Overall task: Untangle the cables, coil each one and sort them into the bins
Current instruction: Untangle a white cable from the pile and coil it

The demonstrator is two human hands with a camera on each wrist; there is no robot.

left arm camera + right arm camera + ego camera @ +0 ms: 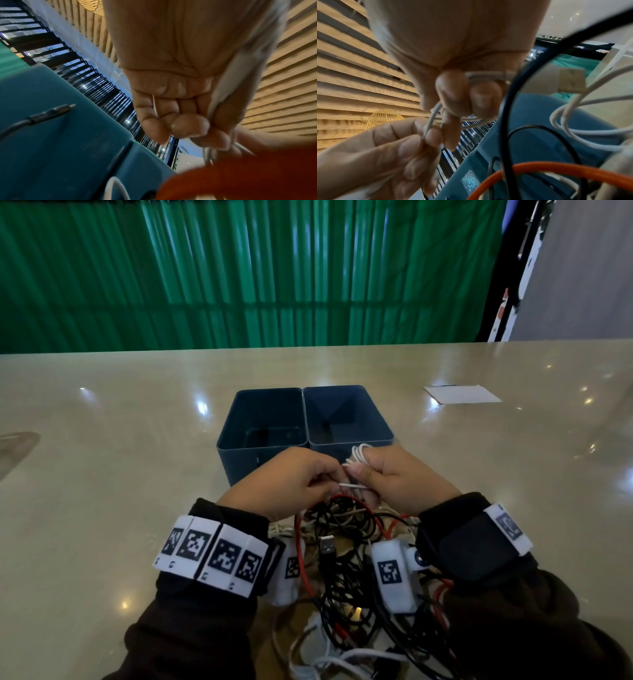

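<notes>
Two dark blue bins stand side by side, the left bin [263, 419] and the right bin [346, 412], and nothing shows inside either. In front of them my right hand [387, 474] grips a small coil of white cable [359, 455] with loops sticking up past its fingers. My left hand [301, 481] pinches the free strand of that white cable [430, 120] right beside the right hand. Below both hands lies a tangle of black, red and white cables [346, 559] with a black USB plug [327, 544] on top. A white USB plug [570, 81] shows in the right wrist view.
The glossy beige table [120, 474] stretches left and right of the bins. A white sheet of paper [462, 394] lies at the back right. A green corrugated wall [239, 268] stands beyond the table's far edge. An orange-red cable [547, 169] loops near the bin wall.
</notes>
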